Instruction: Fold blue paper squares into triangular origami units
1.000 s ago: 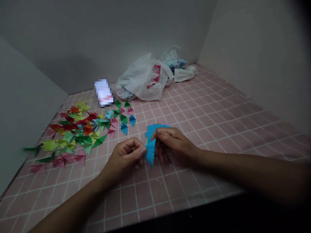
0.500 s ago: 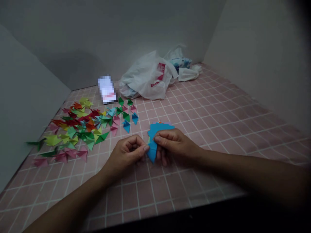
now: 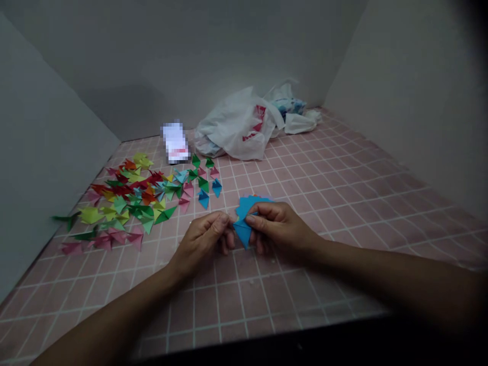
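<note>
A small folded piece of blue origami paper (image 3: 243, 234), pointed at the bottom, is held up between my two hands. My right hand (image 3: 284, 226) pinches its upper right side between thumb and forefinger. At its left corner, my left hand (image 3: 208, 235) is closed, thumb against bent forefinger; the fingers cover the spot where they meet the paper. Just behind my right hand lies a stack of blue paper squares (image 3: 246, 203), partly hidden, with a little orange and purple showing at its far edge.
Many folded paper cranes (image 3: 147, 211) in mixed colours spread over the left of the pink checked cloth (image 3: 335, 193). Behind them a lit phone (image 3: 175, 142) leans upright. White plastic bags (image 3: 234, 124) lie by the back wall. Walls close in both sides.
My left thumb has drawn back from the front of the blue paper to its left corner. The view has shifted slightly, so everything sits a little further right.
</note>
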Tool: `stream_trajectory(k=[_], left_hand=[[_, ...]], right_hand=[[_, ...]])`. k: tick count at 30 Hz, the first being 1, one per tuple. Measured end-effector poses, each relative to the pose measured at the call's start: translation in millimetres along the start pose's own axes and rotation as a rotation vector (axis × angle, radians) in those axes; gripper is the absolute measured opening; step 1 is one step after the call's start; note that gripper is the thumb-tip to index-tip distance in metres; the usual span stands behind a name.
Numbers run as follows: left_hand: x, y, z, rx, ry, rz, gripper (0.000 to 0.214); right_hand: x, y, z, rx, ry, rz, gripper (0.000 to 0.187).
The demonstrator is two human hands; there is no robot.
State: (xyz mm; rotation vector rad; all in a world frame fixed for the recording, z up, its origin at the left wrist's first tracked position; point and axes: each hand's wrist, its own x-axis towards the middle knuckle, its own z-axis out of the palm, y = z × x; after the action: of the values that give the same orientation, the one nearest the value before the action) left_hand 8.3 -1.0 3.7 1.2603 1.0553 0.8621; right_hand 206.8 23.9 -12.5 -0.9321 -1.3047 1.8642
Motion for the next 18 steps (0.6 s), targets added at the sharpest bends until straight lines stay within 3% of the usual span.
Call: stream_trajectory(k=[13, 18], left_hand=[[3.6, 1.4, 3.8, 0.073, 0.039, 0.066, 0.023], [2.0, 4.3, 4.5, 0.244, 0.039, 0.128, 0.022]], right_hand=[[2.5, 6.9, 1.0, 0.016, -0.036, -0.058, 0.032], [2.0, 8.7, 1.3, -0.015, -0.066, -0.049, 0.031]])
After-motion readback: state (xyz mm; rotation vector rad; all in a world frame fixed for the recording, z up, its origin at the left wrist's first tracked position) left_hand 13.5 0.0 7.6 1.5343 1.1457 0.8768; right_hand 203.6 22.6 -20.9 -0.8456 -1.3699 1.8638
